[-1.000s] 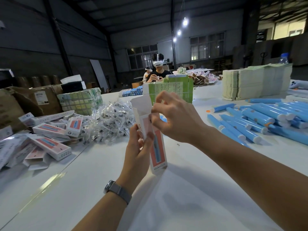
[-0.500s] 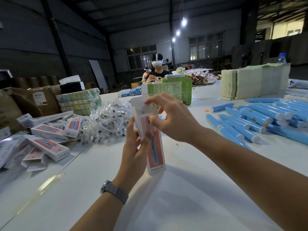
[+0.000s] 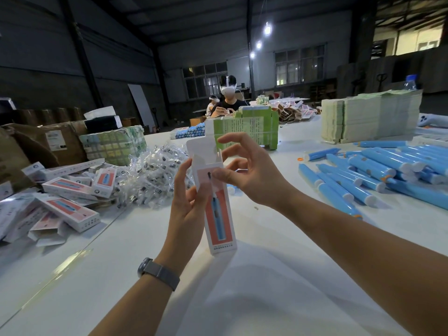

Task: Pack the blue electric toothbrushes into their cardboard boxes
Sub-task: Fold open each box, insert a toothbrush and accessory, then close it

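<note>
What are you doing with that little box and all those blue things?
A person is packing toothbrushes. The left hand holds a cardboard box upright above the white table, its top flap open. The right hand pinches the box near its open top. Whether a toothbrush is inside cannot be seen. Loose blue toothbrushes lie in a pile to the right, and more boxes are heaped on the left.
</note>
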